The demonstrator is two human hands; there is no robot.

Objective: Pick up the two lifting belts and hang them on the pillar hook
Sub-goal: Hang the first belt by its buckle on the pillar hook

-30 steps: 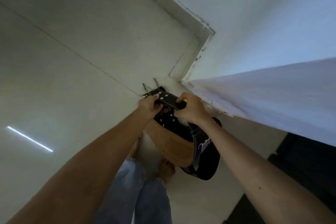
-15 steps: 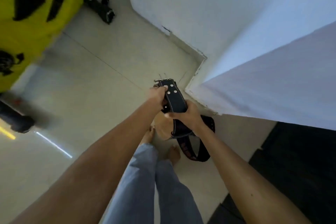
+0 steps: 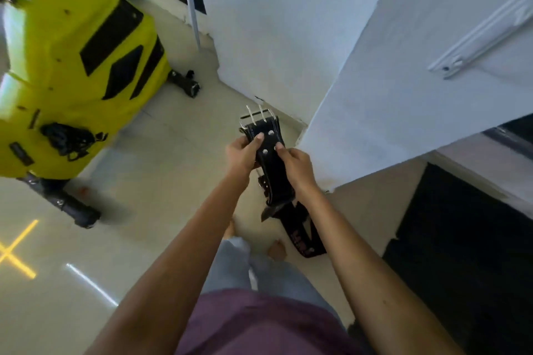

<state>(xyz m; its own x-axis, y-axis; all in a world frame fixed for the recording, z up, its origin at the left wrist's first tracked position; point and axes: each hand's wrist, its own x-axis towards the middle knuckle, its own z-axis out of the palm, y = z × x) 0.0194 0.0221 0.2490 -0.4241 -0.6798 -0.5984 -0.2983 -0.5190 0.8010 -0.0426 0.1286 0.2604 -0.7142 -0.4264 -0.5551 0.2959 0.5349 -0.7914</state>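
Observation:
A black leather lifting belt [image 3: 269, 164] with silver rivets and a two-pronged metal buckle [image 3: 253, 115] is held out in front of me. My left hand [image 3: 240, 154] grips its left edge with the thumb on top, and my right hand [image 3: 295, 164] grips its right edge. A second black belt [image 3: 301, 235] with reddish lettering hangs below the first, under my right wrist. The white pillar [image 3: 389, 81] stands close on the right. No hook can be seen on it.
A yellow machine [image 3: 72, 66] with black feet stands on the pale tiled floor at the left. A white bracket [image 3: 484, 34] is fixed to the wall at the upper right. Black matting [image 3: 467, 253] covers the floor at the right. My bare feet and jeans are below.
The view has tilted upward, bringing the yellow machine and more wall into sight. The belt in my hands has straightened out and risen, with the second belt now dangling below.

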